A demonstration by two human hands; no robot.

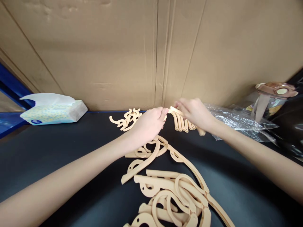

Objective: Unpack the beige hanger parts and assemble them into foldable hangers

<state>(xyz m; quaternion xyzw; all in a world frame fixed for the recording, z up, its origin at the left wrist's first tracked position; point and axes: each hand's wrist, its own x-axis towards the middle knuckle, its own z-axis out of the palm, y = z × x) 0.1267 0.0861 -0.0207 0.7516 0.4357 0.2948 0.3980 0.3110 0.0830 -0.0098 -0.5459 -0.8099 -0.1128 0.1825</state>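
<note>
My left hand [153,121] is closed, its thumb and fingers pinched round the end of a beige plastic hanger arm [175,110]. The part spans the gap to my right hand [195,113], whose fingers are curled on its other side; they are slightly blurred. Just behind and below the hands lies a row of matching curved arms [183,124]. To the left of my left hand is a small heap of beige hook pieces [127,119]. Nearer to me spreads a pile of joined beige folding hangers [170,186], overlapping one another.
A tissue pack [54,110] lies at the back left. On the right are a crumpled clear plastic bag [236,121], a drinking bottle with a brown lid [276,90] and a glossy black bag [288,126]. Cardboard [118,56] walls off the back of the black table [94,189].
</note>
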